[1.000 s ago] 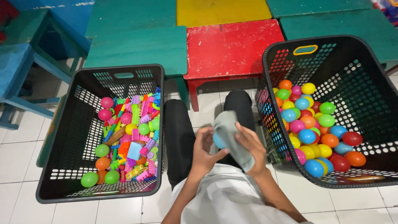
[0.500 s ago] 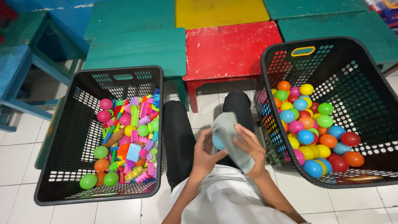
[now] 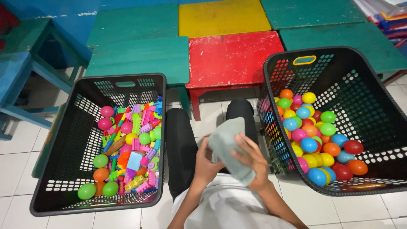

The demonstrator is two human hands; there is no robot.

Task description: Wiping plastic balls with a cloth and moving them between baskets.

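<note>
Between two black plastic baskets, low at the frame's six o'clock, the person's two hands meet over the lap. A grey-green cloth (image 3: 227, 148) is bunched between them and hides whatever it may be wrapped round; nothing of a thing inside shows. The left hand (image 3: 207, 163) cups the bundle from the nine o'clock side, its fingers tucked under the cloth and mostly out of sight. The right hand (image 3: 252, 163) lies over the cloth from the three o'clock side, fingers spread and pressed onto the fabric, so both hands are closed upon the cloth. Dark trouser legs (image 3: 182, 148) run up toward twelve o'clock, and a white shirt (image 3: 229, 210) is cut off by the bottom edge.

At nine o'clock the left basket (image 3: 55, 169) holds a jumble of coloured building bricks and balls; individual pieces in the heap are hard to separate. At three o'clock the right basket (image 3: 360, 85) is tilted toward the viewer and holds plastic balls (image 3: 309, 144) in many colours; its near rim covers the lowest ones, and its right wall runs off the frame. Toward twelve o'clock stand low tables, a red table (image 3: 233, 59) nearest the knees, green and yellow ones beside it, cut by the top edge.
</note>
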